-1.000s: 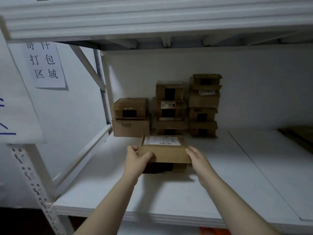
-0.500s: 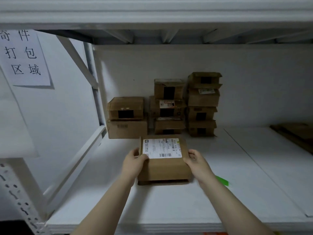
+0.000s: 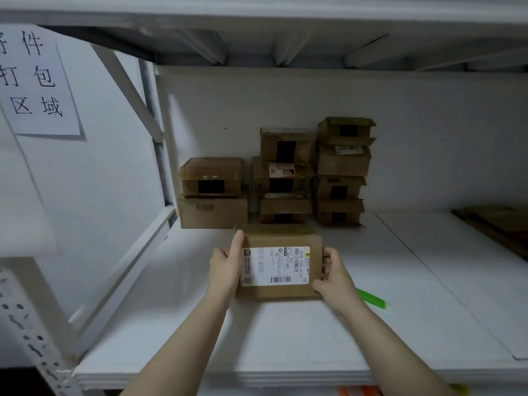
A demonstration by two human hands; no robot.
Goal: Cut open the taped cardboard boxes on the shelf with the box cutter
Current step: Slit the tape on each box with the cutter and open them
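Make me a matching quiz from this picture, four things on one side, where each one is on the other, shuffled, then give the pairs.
1 labelled box
2 green box cutter
3 paper sign
4 stacked boxes

A at the back of the shelf
B stuck up at the far left
C held between the left hand and right hand
D lying on the shelf beside the right wrist

Pairs: 1-C, 2-D, 3-B, 4-A

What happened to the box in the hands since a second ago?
The left hand and right hand tipped the cardboard box toward the person, so its label now faces them. The green box cutter came into view beside the right hand. Both kept their hold; the stacked boxes behind stayed put.
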